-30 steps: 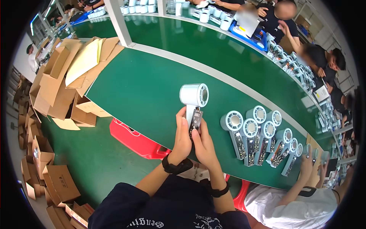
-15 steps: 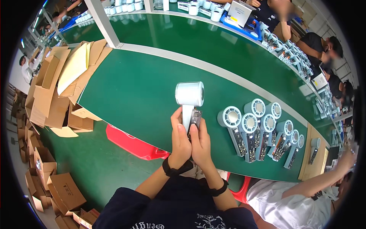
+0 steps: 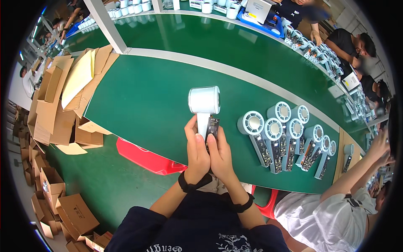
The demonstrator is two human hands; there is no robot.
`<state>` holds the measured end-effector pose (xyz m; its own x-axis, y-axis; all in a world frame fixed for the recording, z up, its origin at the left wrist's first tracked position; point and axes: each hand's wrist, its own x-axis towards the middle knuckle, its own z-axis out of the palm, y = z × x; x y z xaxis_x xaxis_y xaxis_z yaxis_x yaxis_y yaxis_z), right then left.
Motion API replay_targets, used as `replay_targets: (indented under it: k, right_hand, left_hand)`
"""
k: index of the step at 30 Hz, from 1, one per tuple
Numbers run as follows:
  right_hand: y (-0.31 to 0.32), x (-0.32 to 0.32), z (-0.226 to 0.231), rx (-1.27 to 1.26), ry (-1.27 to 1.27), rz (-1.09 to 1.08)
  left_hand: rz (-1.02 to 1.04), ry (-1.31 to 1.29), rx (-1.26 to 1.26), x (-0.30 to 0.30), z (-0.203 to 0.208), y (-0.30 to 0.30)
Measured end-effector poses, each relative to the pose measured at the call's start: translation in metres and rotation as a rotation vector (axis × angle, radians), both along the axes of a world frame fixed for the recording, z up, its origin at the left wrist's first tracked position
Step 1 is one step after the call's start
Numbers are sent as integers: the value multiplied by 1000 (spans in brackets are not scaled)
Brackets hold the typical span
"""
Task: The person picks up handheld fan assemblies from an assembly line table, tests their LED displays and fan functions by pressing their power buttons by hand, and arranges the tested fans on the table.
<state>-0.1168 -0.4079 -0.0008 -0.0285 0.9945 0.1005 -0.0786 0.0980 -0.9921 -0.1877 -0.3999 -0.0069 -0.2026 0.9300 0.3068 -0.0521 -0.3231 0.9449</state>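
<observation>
A pale blue handheld fan (image 3: 204,101) is held upright over the green table, its drum-shaped head pointing away from me. My left hand (image 3: 197,155) is closed round the left side of its handle, thumb along the front. My right hand (image 3: 221,157) is closed on the other side, its thumb pressed on a dark circuit board (image 3: 213,124) that lies along the handle. The lower end of the handle and board is hidden by my fingers. To the right, several similar fans (image 3: 273,129) lie in a group with circuit boards showing in their handles.
Cardboard boxes (image 3: 52,113) are stacked left of the table (image 3: 142,96). A red stool (image 3: 147,157) stands below its near edge. A person in white (image 3: 323,218) sits at my right. Beyond a metal rail (image 3: 201,63), co-workers sit by rows of fans and a blue tray (image 3: 262,26).
The view has shifted slightly. Both hands still hold the fan in nearly the same pose. The person at my right has both forearms in view now.
</observation>
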Motion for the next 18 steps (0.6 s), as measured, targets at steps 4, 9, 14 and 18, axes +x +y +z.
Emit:
replay_targets:
  k: [4,9,14,18]
  right_hand:
    - [0,1,1,0,-28,-9]
    - [0,1,1,9,-52,-12]
    - [0,1,-1,11,-46,-1]
    - [0,0,-4,74,-65,-28]
  left_hand:
    - [-49,-11,-17,-3,0,0]
    - [-51,-13,-30,-4,1,-1]
    - [-39,22,-38,-3,4,-1]
    - [-59,-25,-50,-1,5,-2]
